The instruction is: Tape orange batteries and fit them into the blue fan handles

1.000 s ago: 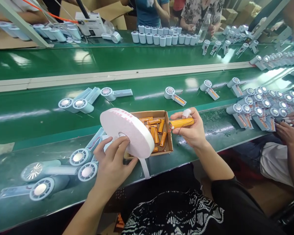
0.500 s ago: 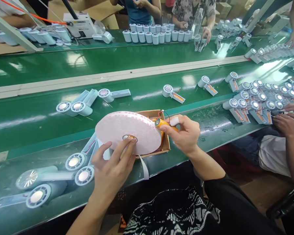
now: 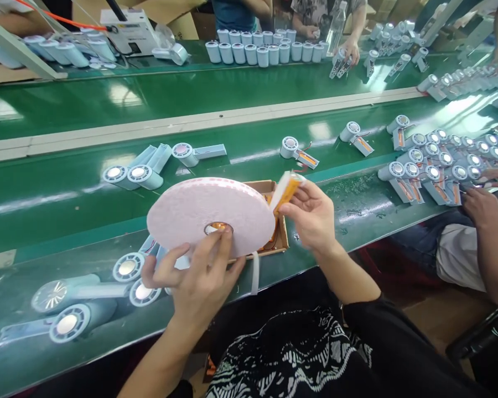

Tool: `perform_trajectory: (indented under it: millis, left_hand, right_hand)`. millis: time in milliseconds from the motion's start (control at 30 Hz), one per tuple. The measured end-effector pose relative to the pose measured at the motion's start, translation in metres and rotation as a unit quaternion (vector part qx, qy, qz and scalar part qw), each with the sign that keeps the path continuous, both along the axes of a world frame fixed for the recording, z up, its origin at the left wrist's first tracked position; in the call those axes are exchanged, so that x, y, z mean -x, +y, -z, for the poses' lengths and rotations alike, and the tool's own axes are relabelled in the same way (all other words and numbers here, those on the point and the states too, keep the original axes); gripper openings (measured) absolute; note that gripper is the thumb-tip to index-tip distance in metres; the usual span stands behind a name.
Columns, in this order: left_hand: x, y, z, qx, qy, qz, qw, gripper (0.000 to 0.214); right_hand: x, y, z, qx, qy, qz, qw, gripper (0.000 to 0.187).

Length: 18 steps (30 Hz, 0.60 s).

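My left hand point(image 3: 199, 279) grips a big pale pink roll of foam tape point(image 3: 209, 213) by its centre hole, held flat above a small cardboard box point(image 3: 281, 235) of orange batteries. A loose tape end point(image 3: 255, 273) hangs from the roll's near edge. My right hand point(image 3: 313, 215) pinches an orange battery point(image 3: 287, 190) with thin wires, pressed against the roll's right edge. A white strip lies along the battery's side.
Pale blue handheld fan bodies lie on the green conveyor belt point(image 3: 66, 199): a pair point(image 3: 128, 174) behind the roll, three point(image 3: 95, 293) near my left arm, several point(image 3: 435, 166) at the right. A co-worker's hands point(image 3: 485, 199) work at the right. More people stand across the belt.
The roll has tipped from upright to flat and shifted left. My right hand has brought the battery from beside the box up against the roll's right edge.
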<state>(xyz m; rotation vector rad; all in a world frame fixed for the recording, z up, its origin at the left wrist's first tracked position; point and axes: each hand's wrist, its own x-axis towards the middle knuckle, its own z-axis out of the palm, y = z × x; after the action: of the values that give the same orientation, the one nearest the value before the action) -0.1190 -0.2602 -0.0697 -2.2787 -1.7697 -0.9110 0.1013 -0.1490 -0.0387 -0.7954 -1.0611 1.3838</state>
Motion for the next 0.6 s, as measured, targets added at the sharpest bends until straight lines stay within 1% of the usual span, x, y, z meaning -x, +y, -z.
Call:
perform_trajectory:
  millis: [67,100,133,167,233,267,300,333,367,433,467,500,533,567,600]
  left_hand:
    - [-0.017,-0.002,0.007,-0.049,0.052,-0.047,0.996,0.093]
    - [-0.027,-0.005,0.011,-0.067,0.068,-0.066,0.993,0.093]
    - [-0.035,-0.008,0.013,-0.074,0.079,-0.070,0.992,0.091]
    - [-0.043,-0.011,0.016,-0.071,0.088,-0.062,0.992,0.088]
    - [-0.051,-0.017,0.017,-0.036,0.098,-0.021,0.994,0.076]
    - [-0.050,-0.018,0.015,-0.005,0.097,0.003,0.995,0.070]
    - [-0.046,-0.016,0.012,0.034,0.094,0.021,0.995,0.067]
    - [-0.038,-0.011,0.008,0.076,0.091,0.032,0.992,0.067]
    - [-0.027,-0.003,0.002,0.118,0.088,0.039,0.988,0.071]
    - [-0.002,0.024,-0.011,0.198,0.088,0.075,0.973,0.079]
    - [0.010,0.043,-0.018,0.236,0.082,0.101,0.963,0.077]
    - [0.022,0.064,-0.025,0.269,0.068,0.121,0.953,0.068]
    - [0.031,0.088,-0.030,0.292,0.049,0.123,0.947,0.057]
    - [0.039,0.114,-0.034,0.302,0.031,0.104,0.947,0.048]
    - [0.045,0.142,-0.035,0.296,0.020,0.064,0.953,0.046]
  right_hand:
    - [0.012,-0.009,0.014,0.020,0.057,0.055,0.997,0.056]
    - [0.014,-0.010,0.019,0.027,0.071,0.074,0.994,0.056]
    - [0.012,-0.007,0.021,0.027,0.074,0.093,0.993,0.057]
    - [0.006,0.001,0.022,0.019,0.070,0.117,0.990,0.057]
    - [-0.016,0.026,0.016,-0.015,0.051,0.182,0.982,0.056]
    - [-0.031,0.041,0.012,-0.038,0.045,0.222,0.973,0.054]
    - [-0.045,0.054,0.009,-0.062,0.045,0.256,0.964,0.053]
    - [-0.057,0.065,0.006,-0.082,0.051,0.275,0.957,0.055]
    - [-0.068,0.071,0.006,-0.091,0.054,0.276,0.955,0.057]
    - [-0.080,0.070,0.013,-0.087,0.047,0.249,0.964,0.063]
    - [-0.082,0.064,0.020,-0.079,0.037,0.232,0.969,0.065]
    - [-0.083,0.056,0.028,-0.071,0.025,0.220,0.973,0.067]
    - [-0.084,0.048,0.037,-0.064,0.015,0.216,0.974,0.067]
    - [-0.085,0.041,0.046,-0.059,0.009,0.217,0.974,0.067]
    - [-0.087,0.035,0.053,-0.055,0.005,0.219,0.974,0.067]
